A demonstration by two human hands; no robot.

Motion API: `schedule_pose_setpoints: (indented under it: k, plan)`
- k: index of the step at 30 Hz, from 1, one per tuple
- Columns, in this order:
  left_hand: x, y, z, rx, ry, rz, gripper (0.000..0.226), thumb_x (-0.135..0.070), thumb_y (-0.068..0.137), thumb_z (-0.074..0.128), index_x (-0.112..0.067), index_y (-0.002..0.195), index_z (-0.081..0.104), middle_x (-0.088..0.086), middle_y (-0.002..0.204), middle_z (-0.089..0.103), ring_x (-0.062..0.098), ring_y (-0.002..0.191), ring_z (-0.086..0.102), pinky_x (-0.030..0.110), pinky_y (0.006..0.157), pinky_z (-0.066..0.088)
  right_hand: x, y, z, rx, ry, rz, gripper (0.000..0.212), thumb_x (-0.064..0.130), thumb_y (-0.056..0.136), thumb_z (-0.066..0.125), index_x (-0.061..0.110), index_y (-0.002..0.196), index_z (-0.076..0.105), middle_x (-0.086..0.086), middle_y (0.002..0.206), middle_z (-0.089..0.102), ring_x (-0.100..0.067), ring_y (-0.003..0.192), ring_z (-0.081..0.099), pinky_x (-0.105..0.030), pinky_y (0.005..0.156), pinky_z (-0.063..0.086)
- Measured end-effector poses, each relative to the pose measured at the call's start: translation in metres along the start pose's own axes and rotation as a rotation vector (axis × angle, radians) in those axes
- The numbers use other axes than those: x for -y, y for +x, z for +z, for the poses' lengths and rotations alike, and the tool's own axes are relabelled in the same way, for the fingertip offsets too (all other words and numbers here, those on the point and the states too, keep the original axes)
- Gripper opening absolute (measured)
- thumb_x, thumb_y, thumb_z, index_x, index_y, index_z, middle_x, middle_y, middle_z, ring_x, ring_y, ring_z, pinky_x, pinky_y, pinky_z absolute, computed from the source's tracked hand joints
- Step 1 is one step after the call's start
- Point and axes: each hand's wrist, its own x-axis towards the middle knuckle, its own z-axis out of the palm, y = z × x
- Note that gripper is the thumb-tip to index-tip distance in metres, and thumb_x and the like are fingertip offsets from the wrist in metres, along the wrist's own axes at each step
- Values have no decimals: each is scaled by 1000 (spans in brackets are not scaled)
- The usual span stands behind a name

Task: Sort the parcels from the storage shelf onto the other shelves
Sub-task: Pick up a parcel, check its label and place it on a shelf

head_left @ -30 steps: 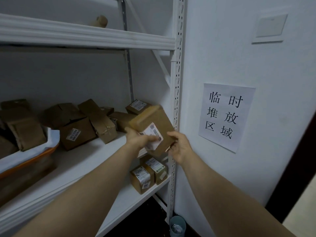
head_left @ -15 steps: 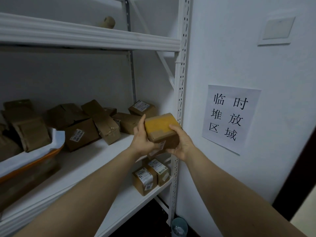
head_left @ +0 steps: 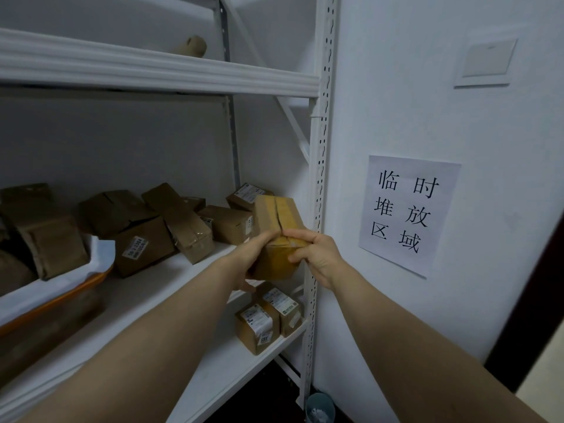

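Note:
I hold a small brown cardboard parcel (head_left: 277,221) with yellowish tape in both hands, just in front of the right end of the white storage shelf (head_left: 158,288). My left hand (head_left: 253,254) grips its left side and underside. My right hand (head_left: 314,254) grips its right side, fingers curled over the taped top. Its label is turned out of sight. Several more brown parcels (head_left: 143,236) lie jumbled on the middle shelf board behind it.
Two labelled boxes (head_left: 265,319) stand on the lower board. An orange-rimmed bin with white liner (head_left: 61,288) holds parcels at the left. A perforated shelf upright (head_left: 320,178) stands beside my right hand. A paper sign (head_left: 409,212) hangs on the wall. A small bin (head_left: 319,407) sits on the floor.
The parcel has been turned over in my hands: its white label faced me a second ago, now the taped seam faces up. Both hands shifted their grip around it.

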Motion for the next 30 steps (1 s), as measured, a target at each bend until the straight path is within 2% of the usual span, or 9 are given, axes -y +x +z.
schedule_pose_setpoints:
  k: [3,7,9,11,13,16,19,23,30]
  plan:
    - [4,0,-6,15,-17,-9,47,-48,82,62,-18,117,50,8,102,58,24,95,56,38,89,44,2,-4,1,-69,91,42,43,-25,66,36,6,75,64,-12,86,62,-24,82,57,-27,64,49]
    - [8,2,-10,-41,-27,30,48,-30,76,72,-10,117,54,8,96,64,19,84,61,28,67,47,7,-6,2,-137,183,74,33,-14,73,32,7,86,55,-6,67,49,-14,56,47,-28,55,43]
    - [11,6,-12,-72,-3,38,67,-29,69,78,-10,126,49,9,103,64,20,88,62,30,65,48,8,-4,5,-127,189,58,31,-7,81,43,12,100,57,-6,77,58,-15,69,57,-31,67,51]
    - [12,6,-12,-107,42,58,78,-28,65,81,-10,131,42,9,109,61,21,93,61,32,70,51,7,-1,6,-110,149,37,31,8,85,58,22,113,55,-7,104,65,-22,98,62,-38,87,53]
    - [13,4,-13,-198,163,105,96,-26,64,84,-13,140,27,10,125,49,27,109,54,38,87,52,8,0,7,-96,82,41,69,32,75,78,28,135,43,-7,128,57,-27,117,55,-46,101,46]
    - [11,-2,-12,-315,419,204,129,-22,66,85,-15,150,-13,13,147,14,35,134,28,41,108,35,10,0,9,-96,-24,59,133,58,40,87,24,151,22,-7,148,39,-30,134,39,-52,112,32]
    - [14,-7,-8,-316,542,271,143,-25,62,88,-17,146,-29,10,152,0,33,140,19,42,114,26,7,0,9,-93,-73,55,141,52,38,91,18,153,16,-7,150,35,-27,135,38,-49,113,32]
    - [20,-7,-5,-294,605,274,150,-26,58,90,-18,143,-34,12,153,-6,32,143,12,40,118,19,0,4,9,-121,-138,39,114,21,61,88,11,151,18,-3,124,50,-24,122,48,-39,107,40]
    - [20,-4,-6,-230,570,181,146,-20,63,88,-19,141,-36,19,156,-8,36,145,5,43,117,17,-4,-3,11,-115,-469,-136,95,6,61,86,23,134,28,-2,132,38,-20,121,41,-30,94,45]
